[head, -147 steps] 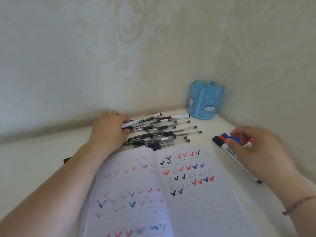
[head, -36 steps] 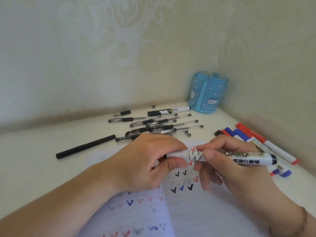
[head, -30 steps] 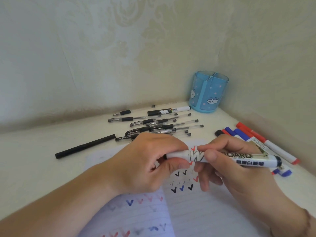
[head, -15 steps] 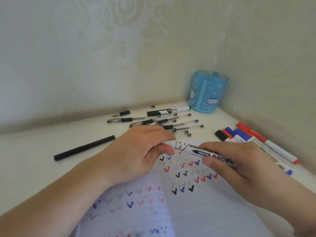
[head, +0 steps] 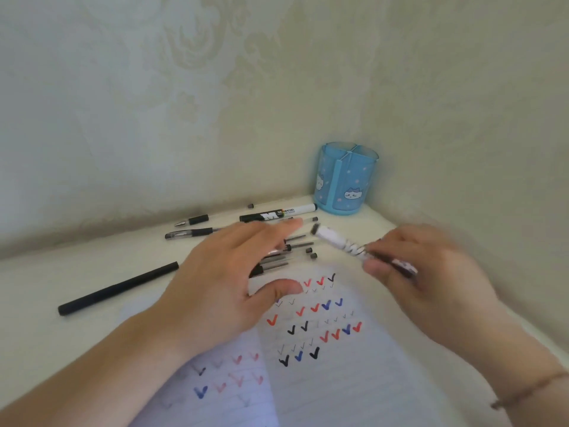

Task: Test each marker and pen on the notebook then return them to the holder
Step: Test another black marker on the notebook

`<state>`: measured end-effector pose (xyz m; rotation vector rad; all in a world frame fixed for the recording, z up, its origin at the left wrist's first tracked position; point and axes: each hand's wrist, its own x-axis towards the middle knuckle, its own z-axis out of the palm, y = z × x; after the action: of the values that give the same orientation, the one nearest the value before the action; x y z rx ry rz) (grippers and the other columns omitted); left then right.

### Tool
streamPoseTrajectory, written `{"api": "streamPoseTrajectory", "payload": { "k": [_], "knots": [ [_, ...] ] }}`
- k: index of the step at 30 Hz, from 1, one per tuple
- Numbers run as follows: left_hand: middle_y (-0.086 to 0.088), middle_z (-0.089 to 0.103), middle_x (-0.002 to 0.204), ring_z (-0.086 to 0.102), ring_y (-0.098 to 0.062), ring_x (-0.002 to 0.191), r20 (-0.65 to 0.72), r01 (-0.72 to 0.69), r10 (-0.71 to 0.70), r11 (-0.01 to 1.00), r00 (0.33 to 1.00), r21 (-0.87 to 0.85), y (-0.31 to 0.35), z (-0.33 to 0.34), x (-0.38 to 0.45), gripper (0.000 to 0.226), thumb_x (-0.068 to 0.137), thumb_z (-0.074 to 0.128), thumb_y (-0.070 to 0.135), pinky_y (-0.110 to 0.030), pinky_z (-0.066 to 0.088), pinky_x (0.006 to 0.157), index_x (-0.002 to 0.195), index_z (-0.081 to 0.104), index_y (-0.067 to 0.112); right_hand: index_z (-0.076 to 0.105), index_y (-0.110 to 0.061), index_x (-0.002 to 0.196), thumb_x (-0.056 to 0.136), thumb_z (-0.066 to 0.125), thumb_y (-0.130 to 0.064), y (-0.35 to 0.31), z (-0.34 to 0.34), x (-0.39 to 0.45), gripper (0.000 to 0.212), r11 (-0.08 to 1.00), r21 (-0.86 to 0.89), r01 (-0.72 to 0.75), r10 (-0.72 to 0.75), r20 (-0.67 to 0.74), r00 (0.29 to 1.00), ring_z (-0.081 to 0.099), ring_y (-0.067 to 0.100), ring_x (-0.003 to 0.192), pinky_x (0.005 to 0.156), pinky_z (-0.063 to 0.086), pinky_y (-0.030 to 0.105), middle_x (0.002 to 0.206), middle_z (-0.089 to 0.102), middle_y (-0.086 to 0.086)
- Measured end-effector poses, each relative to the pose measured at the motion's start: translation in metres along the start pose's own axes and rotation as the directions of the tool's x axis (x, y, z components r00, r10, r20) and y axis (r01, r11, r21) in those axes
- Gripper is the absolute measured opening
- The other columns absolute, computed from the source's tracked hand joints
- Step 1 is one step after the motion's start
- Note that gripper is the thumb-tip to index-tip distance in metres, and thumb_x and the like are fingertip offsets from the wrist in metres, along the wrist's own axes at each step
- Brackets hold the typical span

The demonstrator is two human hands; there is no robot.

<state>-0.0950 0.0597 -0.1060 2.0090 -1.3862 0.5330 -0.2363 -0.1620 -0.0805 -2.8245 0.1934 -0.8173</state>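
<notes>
Pale bench [head: 46, 303] in a corner: a black pen [head: 118, 288], then the left hand [head: 221, 291] with fingers spread over the notebook [head: 338, 380]. Right hand [head: 431, 278] fingers pinch a white marker [head: 335, 241], blurred. Blue holder [head: 346, 180] stands behind.

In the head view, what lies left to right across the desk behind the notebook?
Black pen → left hand → whiteboard marker held in the right hand. The blue holder stands farther back, above the marker.
</notes>
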Motion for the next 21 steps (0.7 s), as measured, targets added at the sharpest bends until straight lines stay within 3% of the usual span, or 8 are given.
{"api": "streamPoseTrajectory", "payload": {
  "k": [3, 6, 10, 15, 21],
  "knots": [
    [0.017, 0.06, 0.115, 0.055, -0.007, 0.105, -0.001, 0.114, -0.114, 0.988, 0.993, 0.104, -0.012, -0.002, 0.002, 0.05, 0.087, 0.047, 0.061, -0.027, 0.045, 0.091, 0.126, 0.058, 0.031, 0.071, -0.037, 0.098, 0.086, 0.056, -0.051, 0.031, -0.017, 0.003, 0.024, 0.917, -0.091, -0.388, 0.392, 0.03, 0.92, 0.058, 0.018, 0.073, 0.064, 0.052, 0.035, 0.082, 0.059, -0.016],
    [0.015, 0.062, 0.111, 0.059, -0.014, 0.103, 0.004, 0.204, -0.206, 0.972, 0.979, 0.113, -0.022, -0.001, 0.004, 0.044, 0.086, 0.047, 0.057, -0.039, 0.05, 0.091, 0.115, 0.066, 0.029, 0.069, -0.037, 0.085, 0.082, 0.062, -0.05, 0.043, -0.022, 0.004, 0.015, 0.812, 0.001, -0.584, 0.583, 0.033, 0.812, 0.063, 0.022, 0.055, 0.054, 0.057, 0.04, 0.077, 0.064, -0.013],
    [0.016, 0.062, 0.105, 0.059, -0.013, 0.101, 0.022, 0.266, -0.27, 0.956, 0.962, 0.123, -0.03, 0.0, 0.004, 0.045, 0.083, 0.044, 0.058, -0.033, 0.047, 0.09, 0.108, 0.069, 0.029, 0.067, -0.033, 0.078, 0.082, 0.068, -0.042, 0.047, -0.017, 0.003, 0.009, 0.765, -0.031, -0.644, 0.641, 0.144, 0.754, 0.064, 0.022, 0.05, 0.048, 0.057, 0.04, 0.074, 0.067, -0.008],
    [0.019, 0.061, 0.103, 0.058, -0.01, 0.1, 0.057, 0.296, -0.303, 0.949, 0.951, 0.104, -0.031, 0.003, 0.003, 0.039, 0.083, 0.048, 0.058, -0.032, 0.046, 0.09, 0.103, 0.068, 0.031, 0.062, -0.031, 0.073, 0.079, 0.071, -0.045, 0.052, -0.009, 0.003, 0.018, 0.751, -0.116, -0.65, 0.66, 0.175, 0.731, 0.059, 0.015, 0.058, 0.058, 0.056, 0.035, 0.076, 0.061, -0.011],
    [0.017, 0.06, 0.101, 0.058, -0.011, 0.096, -0.019, 0.342, -0.341, 0.935, 0.94, 0.098, -0.034, 0.004, 0.004, 0.029, 0.081, 0.055, 0.049, -0.031, 0.046, 0.086, 0.098, 0.069, 0.03, 0.063, -0.037, 0.082, 0.081, 0.063, -0.054, 0.043, -0.011, 0.003, 0.017, 0.776, -0.026, -0.63, 0.63, 0.076, 0.773, 0.061, 0.019, 0.062, 0.059, 0.057, 0.039, 0.08, 0.062, -0.013]
  ]
}}
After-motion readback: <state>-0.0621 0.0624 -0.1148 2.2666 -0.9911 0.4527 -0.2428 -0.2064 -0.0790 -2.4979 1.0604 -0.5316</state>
